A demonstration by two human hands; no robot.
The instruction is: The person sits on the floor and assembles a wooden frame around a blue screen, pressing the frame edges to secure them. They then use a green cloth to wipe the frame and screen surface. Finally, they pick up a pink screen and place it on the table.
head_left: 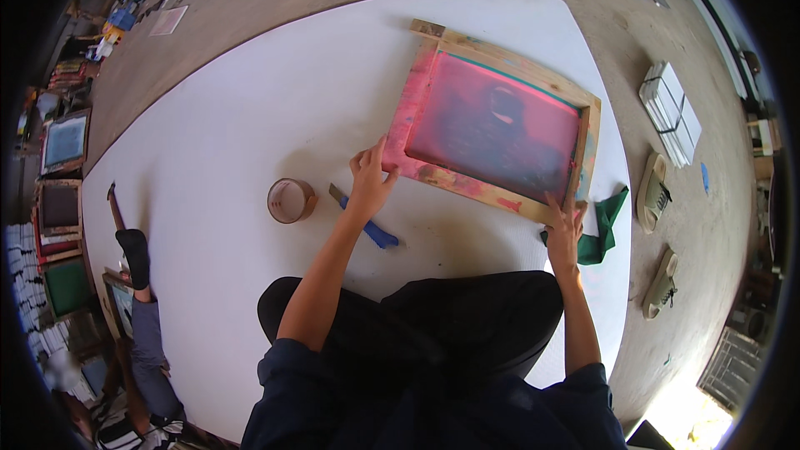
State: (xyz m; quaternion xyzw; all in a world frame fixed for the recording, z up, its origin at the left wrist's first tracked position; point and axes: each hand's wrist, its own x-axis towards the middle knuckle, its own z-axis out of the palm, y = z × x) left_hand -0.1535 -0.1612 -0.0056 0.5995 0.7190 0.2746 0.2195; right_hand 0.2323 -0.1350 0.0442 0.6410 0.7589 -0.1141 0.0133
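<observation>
A wooden screen-printing frame (500,129) with pink mesh and a dark, blurry image lies in front of me on the white sheet. My left hand (372,179) grips its near left corner, thumb and fingers closed round the pink-stained wood. At the near right corner, my right hand (567,225) holds the wood, with a finger reaching over the edge. A blue-handled utility knife (379,233) lies just beside my left wrist. Left of the knife stands a roll of brown tape (289,202). A green cloth (607,229) lies crumpled next to my right hand.
The white sheet (225,133) spreads over the concrete floor. Beyond its right edge are a tied stack of white boards (671,112) and a pair of shoes (654,192). At the left, another person's leg (146,333) reaches onto the sheet near a hammer (115,204).
</observation>
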